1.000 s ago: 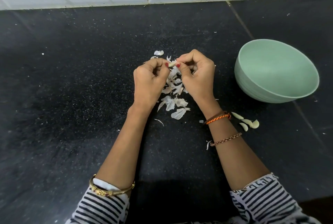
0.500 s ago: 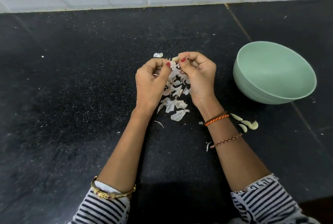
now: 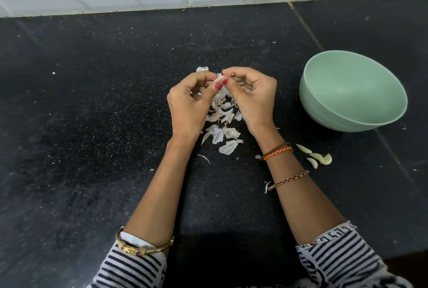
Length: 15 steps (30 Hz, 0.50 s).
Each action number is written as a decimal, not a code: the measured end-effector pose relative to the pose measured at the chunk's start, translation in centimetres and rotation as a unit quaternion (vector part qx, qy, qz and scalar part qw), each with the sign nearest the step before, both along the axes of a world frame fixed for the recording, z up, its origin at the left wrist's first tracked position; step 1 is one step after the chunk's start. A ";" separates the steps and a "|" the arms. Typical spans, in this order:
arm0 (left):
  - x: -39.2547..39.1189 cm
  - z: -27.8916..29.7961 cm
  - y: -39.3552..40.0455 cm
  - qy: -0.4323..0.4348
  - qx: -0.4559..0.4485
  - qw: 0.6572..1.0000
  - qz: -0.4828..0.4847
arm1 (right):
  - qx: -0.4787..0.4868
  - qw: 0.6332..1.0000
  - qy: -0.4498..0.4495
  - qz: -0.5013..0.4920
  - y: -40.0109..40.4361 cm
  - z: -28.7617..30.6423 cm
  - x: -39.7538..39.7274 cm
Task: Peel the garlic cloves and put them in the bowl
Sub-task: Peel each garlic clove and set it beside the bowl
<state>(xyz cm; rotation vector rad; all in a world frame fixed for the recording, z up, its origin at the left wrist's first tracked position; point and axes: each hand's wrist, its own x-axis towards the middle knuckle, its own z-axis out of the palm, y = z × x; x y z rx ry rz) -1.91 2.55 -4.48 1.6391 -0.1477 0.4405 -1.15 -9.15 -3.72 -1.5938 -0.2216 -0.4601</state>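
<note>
Pinching one garlic clove (image 3: 218, 77) between them, the left hand (image 3: 190, 104) and right hand (image 3: 251, 97) worked at its skin above a heap of peels (image 3: 222, 121). Beside the right wrist lay peeled cloves (image 3: 317, 156) on the surface (image 3: 92, 125); the bowl (image 3: 324, 111) beyond looked empty.

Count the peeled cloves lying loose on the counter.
4, in one cluster right of the right wrist, in front of the bowl: one nearest the wrist, two touching at far right, one nearest the camera. The forearm may hide more.
</note>
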 end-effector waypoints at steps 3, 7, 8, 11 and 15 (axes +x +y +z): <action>0.1 0.0 0.1 -0.007 0.002 1.000 0.005 | -0.003 1.000 0.017 0.014 0.0 0.0 0.0; 0.0 0.1 0.0 -0.018 -0.009 1.000 0.002 | 0.010 0.998 0.058 0.037 0.1 0.3 -0.1; 0.0 0.1 0.0 -0.019 -0.015 1.000 0.001 | 0.026 0.996 0.074 0.039 0.2 0.3 -0.1; 0.1 0.0 0.0 -0.013 -0.032 0.999 -0.016 | 0.070 0.990 0.116 0.046 0.1 0.5 -0.2; 0.0 0.1 0.0 -0.004 -0.064 0.997 -0.034 | 0.111 0.980 0.155 0.060 0.1 0.7 -0.1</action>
